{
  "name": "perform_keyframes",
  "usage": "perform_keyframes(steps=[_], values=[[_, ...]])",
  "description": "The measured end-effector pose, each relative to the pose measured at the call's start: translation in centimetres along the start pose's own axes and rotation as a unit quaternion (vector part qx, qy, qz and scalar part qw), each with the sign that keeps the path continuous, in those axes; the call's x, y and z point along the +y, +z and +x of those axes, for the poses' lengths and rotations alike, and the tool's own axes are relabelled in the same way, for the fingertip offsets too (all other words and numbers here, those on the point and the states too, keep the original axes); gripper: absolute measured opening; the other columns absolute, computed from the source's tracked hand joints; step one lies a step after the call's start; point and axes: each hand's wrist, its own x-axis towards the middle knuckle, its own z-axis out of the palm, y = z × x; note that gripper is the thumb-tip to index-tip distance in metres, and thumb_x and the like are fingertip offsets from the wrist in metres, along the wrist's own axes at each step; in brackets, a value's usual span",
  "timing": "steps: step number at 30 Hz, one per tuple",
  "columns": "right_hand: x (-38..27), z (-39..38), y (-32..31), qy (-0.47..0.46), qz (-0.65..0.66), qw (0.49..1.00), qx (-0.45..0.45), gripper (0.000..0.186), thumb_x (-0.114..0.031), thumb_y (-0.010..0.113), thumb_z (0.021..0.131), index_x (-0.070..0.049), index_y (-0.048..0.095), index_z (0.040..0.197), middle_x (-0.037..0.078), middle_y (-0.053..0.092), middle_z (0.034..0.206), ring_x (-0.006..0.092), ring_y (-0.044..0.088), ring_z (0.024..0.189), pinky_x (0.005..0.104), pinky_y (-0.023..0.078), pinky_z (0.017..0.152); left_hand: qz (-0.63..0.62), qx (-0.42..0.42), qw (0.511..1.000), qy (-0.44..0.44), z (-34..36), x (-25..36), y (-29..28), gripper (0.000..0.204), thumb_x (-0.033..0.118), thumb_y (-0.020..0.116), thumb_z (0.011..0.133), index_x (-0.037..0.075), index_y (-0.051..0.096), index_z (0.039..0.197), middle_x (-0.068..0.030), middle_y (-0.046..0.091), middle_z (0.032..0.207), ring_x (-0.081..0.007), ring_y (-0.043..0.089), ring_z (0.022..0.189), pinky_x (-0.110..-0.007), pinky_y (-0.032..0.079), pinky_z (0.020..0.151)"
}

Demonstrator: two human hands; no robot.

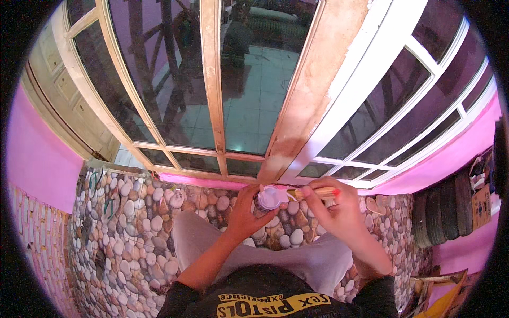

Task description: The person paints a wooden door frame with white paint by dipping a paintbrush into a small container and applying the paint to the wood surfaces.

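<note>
My left hand is wrapped round a small can of white paint, held upright in front of my knees. In my right hand is a paintbrush, gripped by its wooden handle with a reddish mark near the end. The brush lies level, its bristles pointing left at the can's rim; whether they touch it I cannot tell. Just beyond my hands rises a wooden window frame, with a bare brown post beside a white-painted post.
Pebble-patterned flooring surrounds me. Glass panes stand ahead, with pink wall at the left. Stacked tyres and a cardboard box are at the right. Sandals lie near the wall, and a wooden item stands lower right.
</note>
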Motion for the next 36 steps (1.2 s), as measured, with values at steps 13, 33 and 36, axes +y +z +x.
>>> perform_keyframes(steps=[13,33,36], values=[[2.9,1.0,2.8,-0.064,-0.07,0.995,-0.042,0.017,-0.014,0.071,0.096,0.003,0.068,0.097,0.016,0.071,0.082,0.023,0.071,0.068,0.0325,0.054,0.058,-0.052,0.005,0.998,0.034,1.0,0.1,1.0,0.071,0.022,0.09,0.074,0.004,0.052,0.132,-0.0183,0.06,0.127,-0.0384,0.057,0.119,-0.048,0.046,0.103],[7.6,-0.3,2.1,0.167,0.25,0.949,0.095,0.016,-0.016,0.066,0.101,0.0,0.068,0.101,0.008,0.071,0.08,0.0117,0.066,0.065,0.0263,0.054,0.058,-0.055,-0.02,0.998,-0.027,1.6,-0.4,1.4,0.07,0.025,0.089,0.074,0.001,0.053,0.129,-0.0212,0.057,0.126,-0.0403,0.056,0.119,-0.049,0.045,0.104],[9.2,-0.8,2.3,0.235,0.318,0.908,0.137,0.015,-0.016,0.065,0.102,-0.001,0.066,0.103,0.009,0.069,0.077,0.0133,0.063,0.061,0.027,0.052,0.054,-0.057,-0.021,0.998,-0.026,2.1,-0.3,1.4,0.07,0.026,0.089,0.074,0.001,0.053,0.129,-0.0208,0.057,0.126,-0.0396,0.056,0.119,-0.048,0.045,0.104]])
